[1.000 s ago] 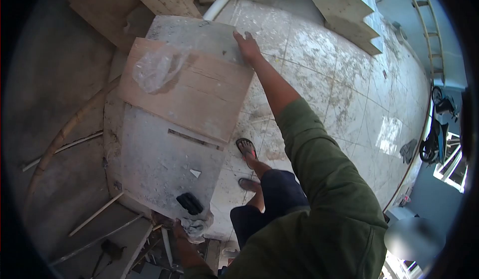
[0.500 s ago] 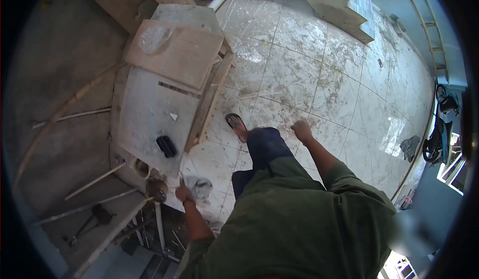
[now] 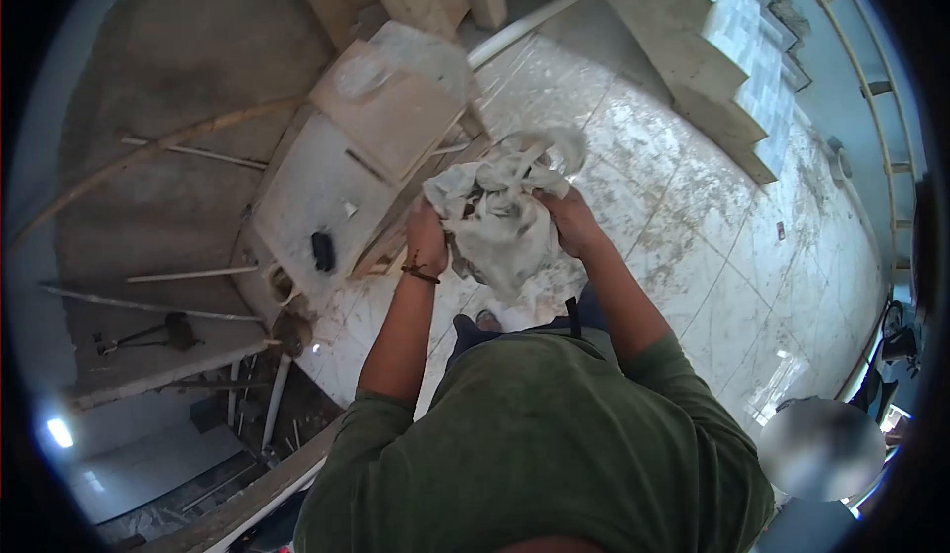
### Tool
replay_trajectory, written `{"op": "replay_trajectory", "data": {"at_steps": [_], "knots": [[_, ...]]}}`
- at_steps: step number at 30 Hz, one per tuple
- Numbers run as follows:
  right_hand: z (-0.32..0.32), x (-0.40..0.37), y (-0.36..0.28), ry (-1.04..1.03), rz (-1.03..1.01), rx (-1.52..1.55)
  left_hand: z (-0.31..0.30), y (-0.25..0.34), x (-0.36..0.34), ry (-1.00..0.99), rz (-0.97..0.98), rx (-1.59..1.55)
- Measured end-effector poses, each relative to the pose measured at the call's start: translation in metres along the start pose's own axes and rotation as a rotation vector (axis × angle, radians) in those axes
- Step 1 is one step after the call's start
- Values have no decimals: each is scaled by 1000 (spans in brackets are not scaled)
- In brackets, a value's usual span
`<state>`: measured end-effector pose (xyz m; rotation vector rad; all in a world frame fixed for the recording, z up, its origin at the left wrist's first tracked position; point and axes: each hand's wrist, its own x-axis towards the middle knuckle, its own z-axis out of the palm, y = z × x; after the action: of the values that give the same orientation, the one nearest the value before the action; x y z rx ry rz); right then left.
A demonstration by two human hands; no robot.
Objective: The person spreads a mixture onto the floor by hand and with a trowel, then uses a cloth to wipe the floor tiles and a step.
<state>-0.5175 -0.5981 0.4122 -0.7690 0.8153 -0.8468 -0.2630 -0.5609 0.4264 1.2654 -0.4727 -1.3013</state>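
Observation:
A crumpled off-white cloth (image 3: pixel 505 236) is spread between my two hands, in front of my chest. My left hand (image 3: pixel 426 235) grips its left edge; a dark bracelet circles that wrist. At the cloth's right edge, my right hand (image 3: pixel 571 221) is closed on it, with the fingers partly behind the folds. Both hands are above the tiled floor, just right of the work table (image 3: pixel 317 192). A small black object (image 3: pixel 323 251) lies on the table.
A wooden board (image 3: pixel 396 108) rests on the table's far end. Steps (image 3: pixel 737 98) rise at the upper right. Poles and a metal tool (image 3: pixel 178 331) lie at the left. Dusty tiles (image 3: pixel 673 207) cover the floor, and a motorbike (image 3: pixel 896 340) stands at the far right.
Both hands have come together in front of me and now hold the cloth, which lay on the floor beside my left hand. The view has shifted, and the table appears farther left.

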Motion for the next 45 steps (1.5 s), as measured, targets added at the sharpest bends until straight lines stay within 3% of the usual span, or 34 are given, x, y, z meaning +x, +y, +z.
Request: {"op": "replay_trajectory", "data": {"at_steps": [1,3,4,6,7,8,12,13,15,18,20,21,23,24,25,28,29,30,32,33,34,37,38,41,42,45], "knots": [[-24,0,-23,75,-107,-240,15,-6,16,42,-13,-14],[-99,12,-58,431,-61,-154,44,-17,58,122,-16,-162],[-132,8,-95,569,-51,-407,56,-20,77,159,-16,-281],[-184,-2,-155,644,-103,-509,104,-10,98,318,71,-241],[-211,4,-172,657,-269,-374,128,-1,103,335,123,-163],[-250,14,-188,656,-342,-516,149,15,107,357,185,-86],[-297,55,-298,776,-400,-764,186,52,128,449,315,49],[-307,71,-319,763,-462,-743,184,56,138,468,303,95],[-307,97,-358,721,-592,-391,169,64,165,495,281,182],[-266,124,-413,508,-643,-131,130,33,219,628,301,1331],[-220,145,-433,541,-546,-296,177,8,249,486,584,1139],[-187,161,-436,517,-587,-251,233,11,256,211,541,869],[-149,193,-444,418,-524,-227,357,31,237,-138,538,709],[-130,209,-448,370,-491,-217,400,30,247,-223,663,635],[-121,223,-458,278,-564,-164,430,41,267,-317,802,558],[-135,252,-495,378,-798,-289,459,95,320,-475,735,386],[-152,259,-511,427,-770,-251,453,118,326,-371,546,536],[-168,267,-526,426,-731,-177,438,126,356,-407,682,585],[-206,295,-545,421,-707,-65,412,166,374,-380,458,644],[-227,315,-555,421,-727,-27,404,181,380,-366,510,610],[-245,332,-568,292,-707,-24,397,195,386,-350,562,576],[-253,361,-592,361,-681,-220,405,232,372,-258,660,534],[-265,384,-598,295,-726,-246,408,241,362,-217,676,533],[-279,427,-621,120,-515,-297,412,257,344,-295,557,335],[-289,449,-629,80,-501,-326,412,261,342,-265,568,447],[-291,501,-646,84,-502,-343,403,275,346,141,642,1109]]}}
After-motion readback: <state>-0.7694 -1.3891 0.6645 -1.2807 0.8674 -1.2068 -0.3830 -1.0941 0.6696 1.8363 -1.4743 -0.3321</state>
